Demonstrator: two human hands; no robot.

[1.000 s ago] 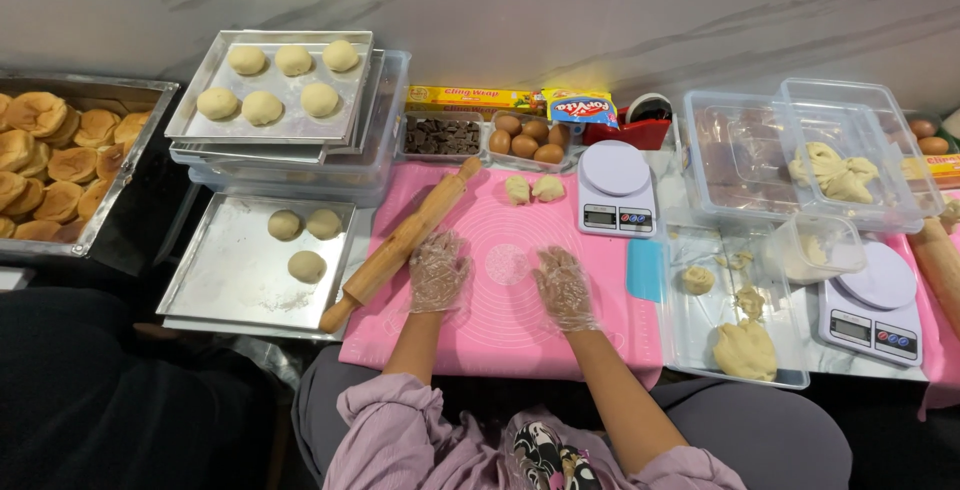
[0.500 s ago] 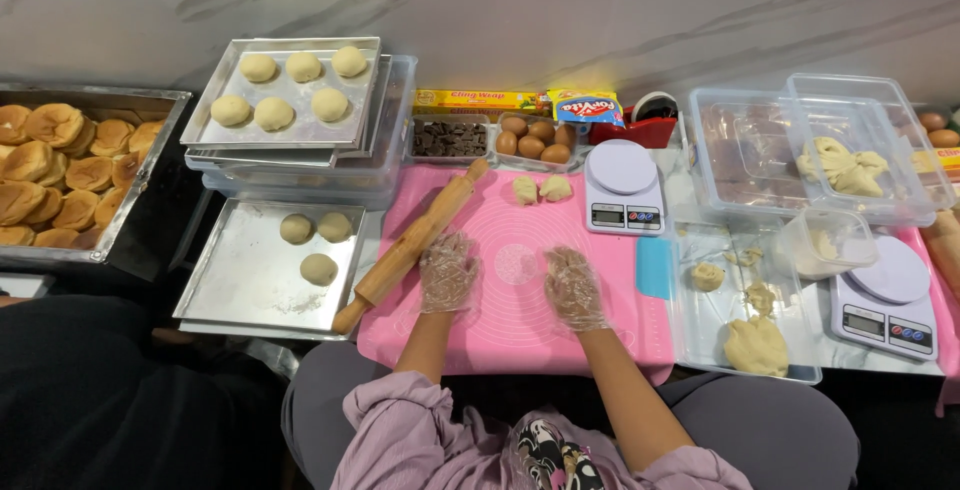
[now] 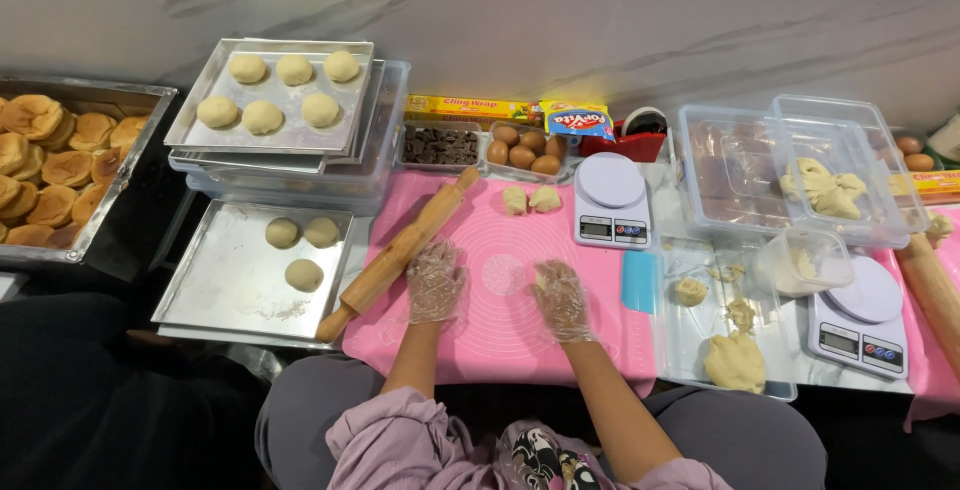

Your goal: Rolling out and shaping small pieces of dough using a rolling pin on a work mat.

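Both my hands wear thin clear plastic gloves and rest on a pink silicone mat (image 3: 500, 340). My left hand (image 3: 435, 282) lies palm down with its fingers apart, just right of a wooden rolling pin (image 3: 398, 254) that lies diagonally. My right hand (image 3: 560, 300) is also palm down with loose fingers. Between the hands is a pale flattened round of dough (image 3: 505, 275); the right fingertips are at its edge. Two small dough balls (image 3: 531, 199) sit at the far side of the mat.
A steel tray (image 3: 215, 295) with three dough balls lies to the left, a stacked tray (image 3: 190, 130) of several dough balls behind it, and baked buns (image 3: 50, 165) at far left. Two digital scales (image 3: 611, 200) (image 3: 858, 315), eggs (image 3: 523, 151), clear tubs (image 3: 800, 165) and a dough lump (image 3: 735, 362) are at right.
Both hands stay on the mat on either side of the flattened dough, barely shifting. The view has moved a little.
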